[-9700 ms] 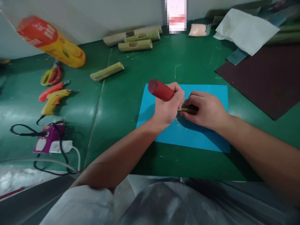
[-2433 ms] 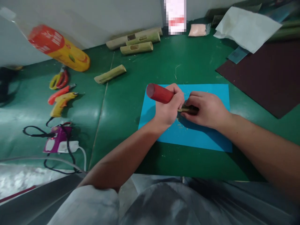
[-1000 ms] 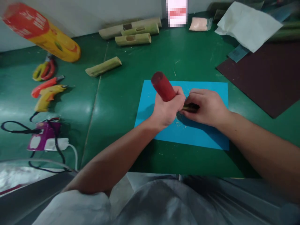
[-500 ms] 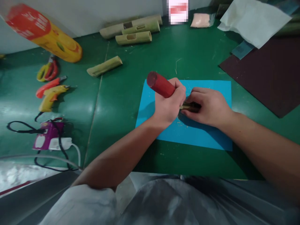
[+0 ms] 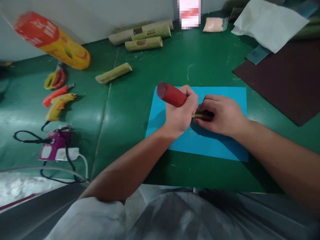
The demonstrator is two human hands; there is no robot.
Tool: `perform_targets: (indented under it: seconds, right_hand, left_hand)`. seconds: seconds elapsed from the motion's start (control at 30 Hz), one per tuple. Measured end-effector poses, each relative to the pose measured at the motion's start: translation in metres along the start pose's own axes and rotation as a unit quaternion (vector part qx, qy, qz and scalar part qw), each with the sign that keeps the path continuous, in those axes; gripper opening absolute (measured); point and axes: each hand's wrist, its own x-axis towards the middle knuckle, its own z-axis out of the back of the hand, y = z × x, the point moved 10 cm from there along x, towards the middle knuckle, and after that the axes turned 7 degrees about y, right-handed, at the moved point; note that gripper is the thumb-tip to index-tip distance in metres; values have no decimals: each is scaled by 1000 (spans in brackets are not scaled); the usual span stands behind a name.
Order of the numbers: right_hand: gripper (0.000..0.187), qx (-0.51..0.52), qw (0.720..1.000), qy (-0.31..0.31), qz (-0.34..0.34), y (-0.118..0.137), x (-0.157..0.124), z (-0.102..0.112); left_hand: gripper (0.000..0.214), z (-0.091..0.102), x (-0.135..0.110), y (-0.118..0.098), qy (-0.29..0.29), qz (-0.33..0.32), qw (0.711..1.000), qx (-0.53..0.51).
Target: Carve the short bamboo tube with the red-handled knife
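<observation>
My left hand (image 5: 180, 115) is closed round a red-handled tool (image 5: 170, 94); the handle sticks up and to the left, and its working end is hidden behind my fingers. My right hand (image 5: 222, 115) presses down on a small dark bamboo piece (image 5: 203, 115), fingers wrapped over it. Both hands meet over a blue sheet (image 5: 212, 146) lying on the green table (image 5: 140, 96). Fine pale shavings lie on the sheet under the hands.
Several cut bamboo tubes (image 5: 143, 43) lie at the back, one bamboo piece (image 5: 113, 73) nearer. At left are a yellow and red cylinder (image 5: 52, 40), scissors (image 5: 53, 79), a yellow glue gun (image 5: 58, 106) and a purple device with cables (image 5: 53, 150). A dark mat (image 5: 282, 80) and white paper (image 5: 267, 23) lie right.
The red handle has tipped slightly, from more upright a second ago to leaning left now. Both hands stay on the bamboo piece over the blue sheet.
</observation>
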Motion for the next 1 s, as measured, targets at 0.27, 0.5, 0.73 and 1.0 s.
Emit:
perform_targets:
  seconds: [0.27,0.5,0.73,1.0]
  right_hand:
    - [15,0,1000,4,-3,1,0,0]
    - [14,-1,1000,5,-4,1,1,0]
    - [14,3,1000,11,-9,1,1,-1]
    - [13,14,1000,13,2,1,2,-3]
  left_hand:
    - [43,-1,0,2,26,13,999,16]
    - [37,2,0,2,1,7,1000,12]
    - [40,3,-1,2,-1,13,1000,6]
    - [53,2,3,8,-5,21,999,44]
